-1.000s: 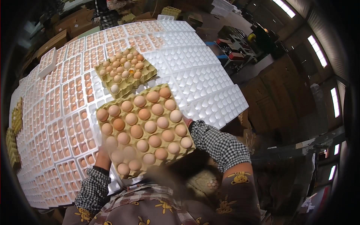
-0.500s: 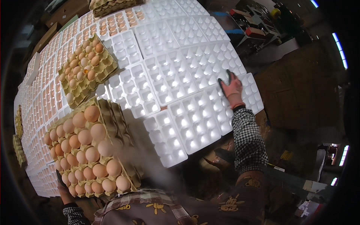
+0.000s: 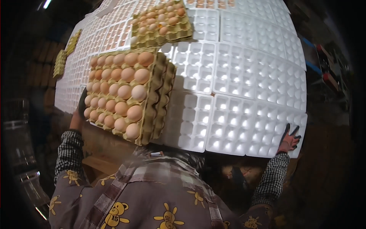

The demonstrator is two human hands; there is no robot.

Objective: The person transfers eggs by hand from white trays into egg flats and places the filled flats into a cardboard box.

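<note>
My left hand (image 3: pixel 82 103), in a dark glove, grips the left edge of a stack of yellowish pulp egg trays (image 3: pixel 158 99). Brown eggs (image 3: pixel 114 89) fill the top tray in rows. The stack is raised near the table's front edge, and the hand's fingers are largely hidden behind it. Far to the right, my right hand (image 3: pixel 290 139), in a pink glove with dark fingers, is spread open over the corner of a white plastic egg tray (image 3: pixel 263 128). It holds nothing. Whether its fingertips touch the plastic, I cannot tell.
Another pulp-tray stack (image 3: pixel 179 34) with eggs, one looking broken, rests on the white trays farther back. Egg-filled white trays (image 3: pixel 114 36) spread to the left; unfilled ones (image 3: pixel 244 65) lie to the right. More pulp trays (image 3: pixel 60 63) stand at the far left edge.
The whole view has turned and shifted, so the table sits differently in it. My right hand has moved toward the near right corner of the white trays, still spread. The left hand still holds the stack.
</note>
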